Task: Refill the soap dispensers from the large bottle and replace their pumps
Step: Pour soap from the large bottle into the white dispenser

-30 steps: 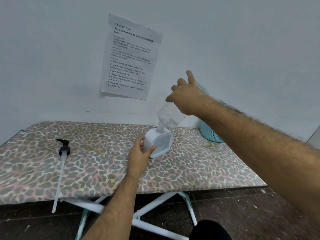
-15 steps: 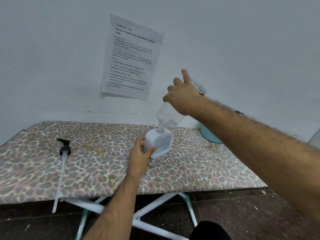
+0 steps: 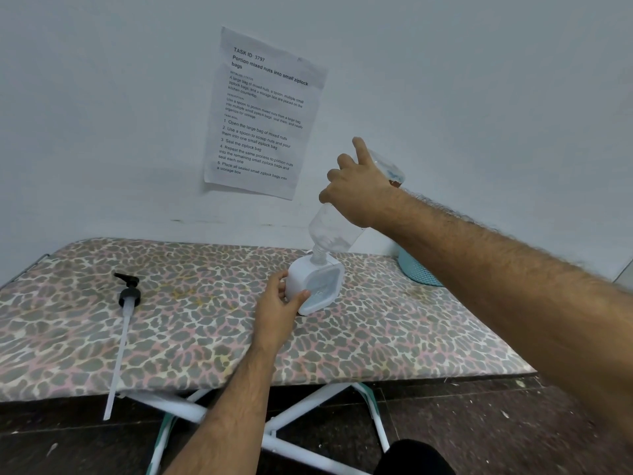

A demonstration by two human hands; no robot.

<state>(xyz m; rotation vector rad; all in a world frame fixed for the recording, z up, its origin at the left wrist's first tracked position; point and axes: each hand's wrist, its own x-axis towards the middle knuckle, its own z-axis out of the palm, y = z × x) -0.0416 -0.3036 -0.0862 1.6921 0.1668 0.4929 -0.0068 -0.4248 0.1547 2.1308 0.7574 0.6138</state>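
At frame centre, the left hand [image 3: 279, 303] grips the white dispenser [image 3: 315, 284], steadying it. The right hand [image 3: 359, 190] clasps the upturned clear bottle [image 3: 329, 231], neck in the opening, so soap drains down.

hidden and cut-off parts at the table

the right hand [image 3: 359, 188] covers the middle of the clear bottle [image 3: 330, 233], so only its neck end and a bit of its base show; its mouth is sunk in the white dispenser [image 3: 313, 282], whose near left side is behind the left hand [image 3: 279, 308]. the teal basket [image 3: 416, 269] is mostly behind the right forearm. the small print on the wall sheet [image 3: 263, 114] is too fine to read. a dark shape [image 3: 414, 457] is cut by the bottom edge.
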